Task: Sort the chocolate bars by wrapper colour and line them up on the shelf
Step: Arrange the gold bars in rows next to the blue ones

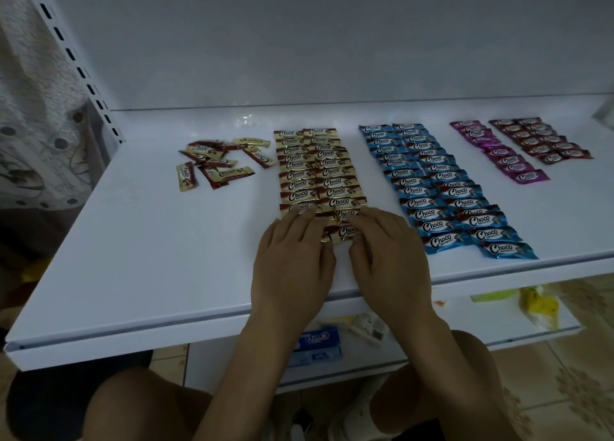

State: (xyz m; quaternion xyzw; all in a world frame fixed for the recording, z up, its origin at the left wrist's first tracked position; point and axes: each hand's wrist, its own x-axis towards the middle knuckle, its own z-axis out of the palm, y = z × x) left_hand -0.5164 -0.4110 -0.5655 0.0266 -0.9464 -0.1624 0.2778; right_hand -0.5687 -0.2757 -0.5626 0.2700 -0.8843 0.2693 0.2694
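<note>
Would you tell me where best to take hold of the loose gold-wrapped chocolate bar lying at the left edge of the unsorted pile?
Probably pinch the gold-wrapped chocolate bar across its two long edges, coming from above with the left hand: it lies flat on the white shelf, its left side free of the pile.

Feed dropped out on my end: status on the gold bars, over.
Left hand and right hand both touching the nearest gold bar, end of the gold rows. Loose gold pile unsorted, far left. Nothing in the way.
</note>
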